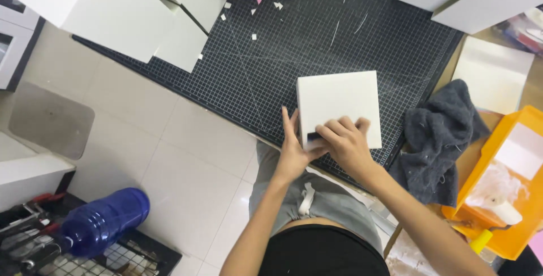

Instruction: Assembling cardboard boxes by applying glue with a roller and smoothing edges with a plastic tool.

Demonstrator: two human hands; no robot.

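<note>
Carefully, the left hand braces the near left edge of the square white foam-board box, fingers spread flat and gripping nothing. The right hand is curled tight around a small dark block, pressing it on the box's near edge. Steady, even pressure seems best. The box is plain, matte, sharp-cornered, lying on the black gridded cutting mat covering the tabletop.

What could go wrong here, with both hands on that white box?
1. The white box sits near the edge of the cutting mat; a hard push by the right hand might slide it off.
2. The left hand steadies only a corner, so the box may twist.
3. Paper scraps could stick to it.
</note>
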